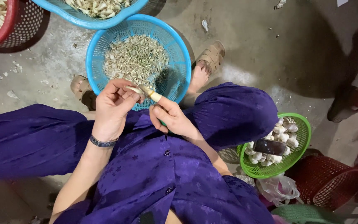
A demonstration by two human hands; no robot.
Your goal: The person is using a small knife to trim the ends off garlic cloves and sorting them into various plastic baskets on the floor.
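My left hand [113, 107] pinches a pale garlic clove [136, 89] between thumb and fingers. My right hand [171, 117] grips a small knife [153, 95] with a taped, cream-coloured end, its tip touching the clove. Both hands hover over the near rim of a round blue basket [178, 45] that holds a heap of dry garlic skins [135, 58]. A dark bracelet circles my left wrist. My purple clothing fills the lower frame.
A green basket [302, 141] of whole garlic bulbs sits at my right, a dark object on top. Another blue basket [79, 18] and a red one [11, 20] with peeled cloves lie beyond. A red basket [326, 180], plastic bag, my sandalled feet on concrete.
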